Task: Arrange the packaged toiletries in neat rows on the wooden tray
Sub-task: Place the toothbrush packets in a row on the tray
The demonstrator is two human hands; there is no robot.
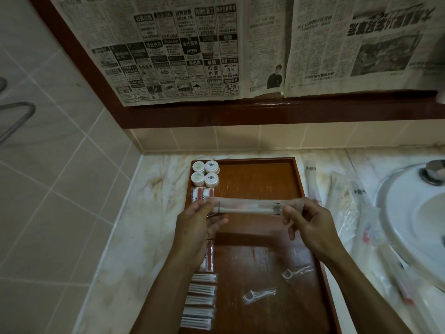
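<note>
Head view: both hands, left hand and right hand, pinch a long toothbrush packet by its ends, level above the wooden tray. Held crosswise like this, it is probably being squared up to lie beside the left-edge rows, with more packets waiting on the counter.

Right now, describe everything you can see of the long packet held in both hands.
The long packet is a slim, translucent plastic sleeve with a dark emblem printed near its right end and a dark band near its left. Something pale with reddish parts shows through; it is too blurred to identify. It lies horizontally, held above the wooden tray and spanning most of its width. The left hand pinches its left end, and the right hand pinches its right end. Nothing else touches it.
</note>
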